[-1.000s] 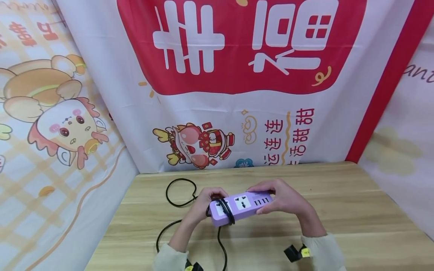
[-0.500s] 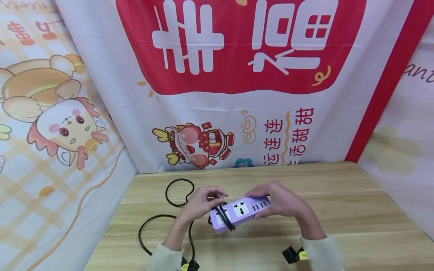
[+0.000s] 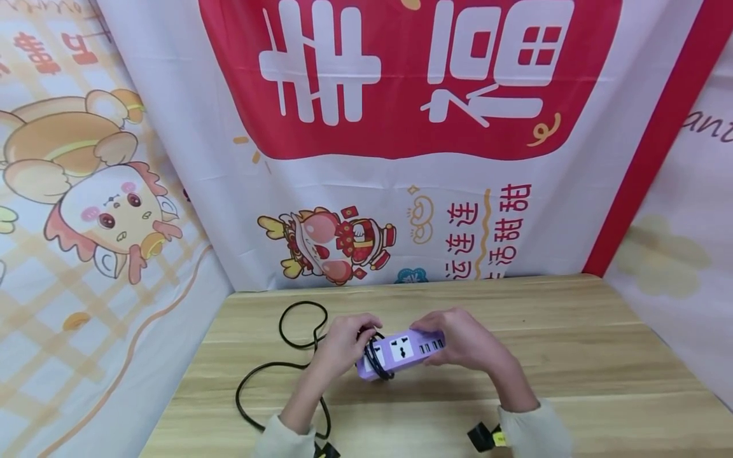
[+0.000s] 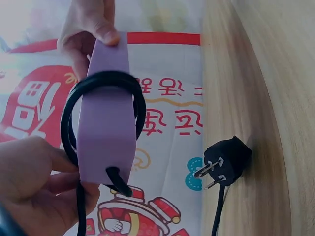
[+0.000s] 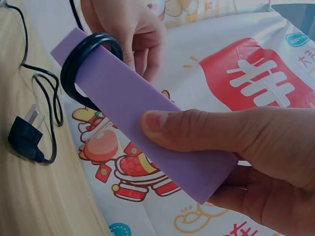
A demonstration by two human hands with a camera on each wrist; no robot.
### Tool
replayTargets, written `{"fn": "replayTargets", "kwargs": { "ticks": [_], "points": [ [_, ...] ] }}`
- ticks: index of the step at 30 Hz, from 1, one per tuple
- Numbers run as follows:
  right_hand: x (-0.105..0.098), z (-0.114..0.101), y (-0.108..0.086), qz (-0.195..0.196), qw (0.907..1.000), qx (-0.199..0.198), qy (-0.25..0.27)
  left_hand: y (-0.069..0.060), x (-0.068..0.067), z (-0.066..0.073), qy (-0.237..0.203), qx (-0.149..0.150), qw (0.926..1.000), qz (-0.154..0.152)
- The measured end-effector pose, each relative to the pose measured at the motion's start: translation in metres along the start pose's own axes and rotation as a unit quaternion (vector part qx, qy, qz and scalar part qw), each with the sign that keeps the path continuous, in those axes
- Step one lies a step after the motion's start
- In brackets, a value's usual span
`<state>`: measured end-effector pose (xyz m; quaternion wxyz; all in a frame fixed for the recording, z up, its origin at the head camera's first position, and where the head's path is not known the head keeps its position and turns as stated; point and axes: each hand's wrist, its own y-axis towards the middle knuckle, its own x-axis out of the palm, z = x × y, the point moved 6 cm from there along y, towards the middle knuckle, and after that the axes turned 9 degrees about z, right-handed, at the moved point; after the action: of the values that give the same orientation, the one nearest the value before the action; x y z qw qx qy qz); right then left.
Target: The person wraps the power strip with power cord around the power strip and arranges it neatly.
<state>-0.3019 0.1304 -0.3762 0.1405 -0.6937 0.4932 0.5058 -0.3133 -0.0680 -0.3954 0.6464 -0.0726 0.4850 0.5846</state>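
Observation:
A purple power strip (image 3: 402,347) with white sockets and several USB ports is held above the table, its left end a little lower. My right hand (image 3: 466,343) grips its USB end, with the thumb (image 5: 172,123) pressed along one side in the right wrist view. Black cord loops (image 4: 106,78) go round the other end of the strip. My left hand (image 3: 342,346) is at that end, its finger and thumb pinching the cord beside the loops. The plug (image 4: 229,160), its metal pins showing, lies on the table in the left wrist view.
Loose black cord (image 3: 237,394) curves over the wooden table (image 3: 601,381) to the left, with another bend farther back. A printed cloth (image 3: 366,172) hangs behind the table, and others hang at both sides. Small black wrist devices (image 3: 481,437) sit near the sleeves.
My left hand has shifted from the strip's end to the cord loops. The loose cord has swung left of the left forearm. Strip and right hand have moved slightly left.

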Motion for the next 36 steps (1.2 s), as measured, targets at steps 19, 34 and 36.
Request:
{"fn": "replayTargets", "kwargs": {
  "ticks": [19, 34, 36],
  "points": [
    [-0.002, -0.003, 0.005, 0.076, 0.9941, 0.034, -0.07, -0.003, -0.015, 0.0, 0.079, -0.058, 0.9924, 0.073],
    [-0.004, 0.01, 0.007, 0.151, 0.984, 0.058, -0.074, -0.002, -0.013, 0.006, -0.074, -0.078, 0.9826, 0.152],
    [-0.004, 0.014, 0.008, 0.16, 0.9827, 0.07, -0.062, -0.001, -0.01, 0.007, -0.114, -0.088, 0.9779, 0.152]
  ]
}}
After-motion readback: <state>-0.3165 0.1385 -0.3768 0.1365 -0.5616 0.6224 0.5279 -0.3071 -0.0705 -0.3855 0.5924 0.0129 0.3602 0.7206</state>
